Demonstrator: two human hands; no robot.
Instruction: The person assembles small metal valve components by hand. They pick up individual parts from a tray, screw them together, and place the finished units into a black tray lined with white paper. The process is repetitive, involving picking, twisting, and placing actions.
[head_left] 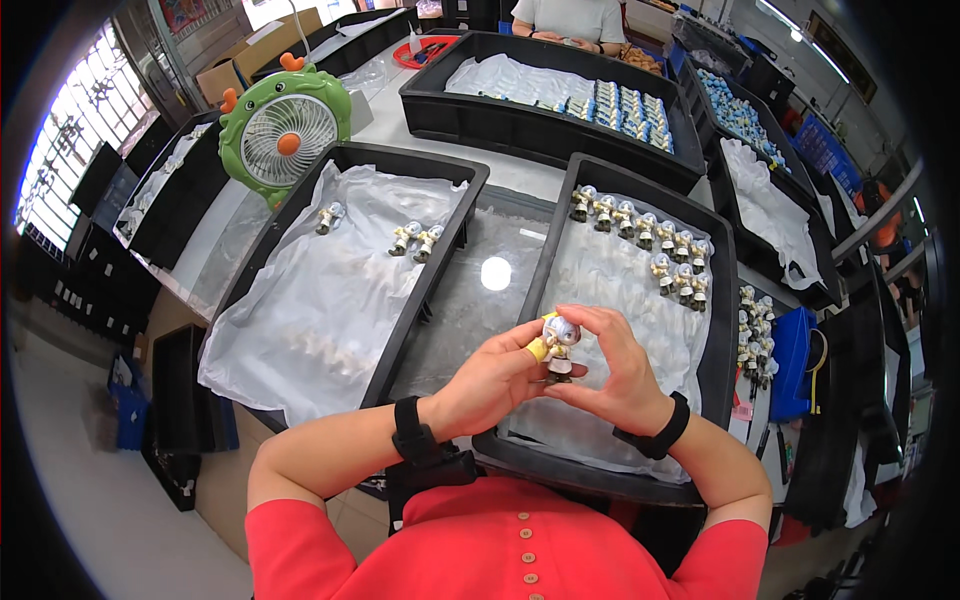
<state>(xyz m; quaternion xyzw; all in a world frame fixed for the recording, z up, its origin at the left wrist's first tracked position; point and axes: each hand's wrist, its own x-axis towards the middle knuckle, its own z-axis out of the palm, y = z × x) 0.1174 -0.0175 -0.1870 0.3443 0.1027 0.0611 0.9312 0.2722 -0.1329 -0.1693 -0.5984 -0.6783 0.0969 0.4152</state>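
A small figurine (560,345) with pale hair, a light skirt and dark boots stands upright between my two hands. My left hand (497,377) grips it from its left side, with yellow covers on thumb and fingertip. Around its head and base curve the thumb and forefinger of my right hand (618,375), touching it at top and bottom. Beneath my hands lies the right black tray (722,330), lined with white sheeting, where several similar figurines (647,230) stand in rows at the far end. The left black tray (395,345) holds three figurines (407,238) on its liner.
A green cartoon-shaped fan (285,135) stands behind the left tray. Farther back, a large black tray (540,118) holds rows of blue-and-white pieces. More figurines (755,335) and a blue bin (793,362) are at the right. Across the table sits another person (570,20).
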